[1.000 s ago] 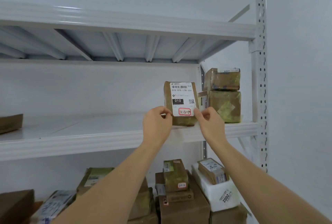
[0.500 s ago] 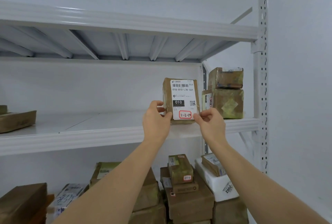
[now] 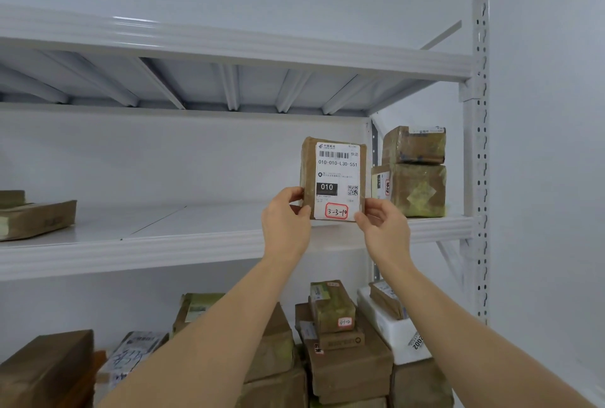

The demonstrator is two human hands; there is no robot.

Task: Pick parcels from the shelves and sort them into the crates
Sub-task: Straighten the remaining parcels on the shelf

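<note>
Parcel (image 3: 334,178), a small brown box wrapped in tape, stands upright between the two hands at the front edge of the middle shelf (image 3: 196,244), its labelled face turned toward the camera. Left hand (image 3: 285,222) pinches the lower left edge of it, thumb on the front and curled fingers behind; right hand (image 3: 386,227) pinches the lower right corner the same way, thumb tip at the label's bottom corner. Both hands sit below the box's middle, so most of it rises above them. Its white shipping label (image 3: 337,180) carries a barcode, the code 010-010-L30-551, a black block reading 010, a small QR code, and Chinese print too small to read; at the bottom a red-bordered sticker (image 3: 336,211) bears the handwritten 3-3-10. Just to the right of the right hand, two taped brown boxes (image 3: 415,172) are stacked on the same shelf. Far to the left of the left hand lies a flat brown package (image 3: 36,217). Below the hands, the lower shelf holds a crowd of brown parcels (image 3: 340,348) and a white box (image 3: 393,332) printed with 2002.
</note>
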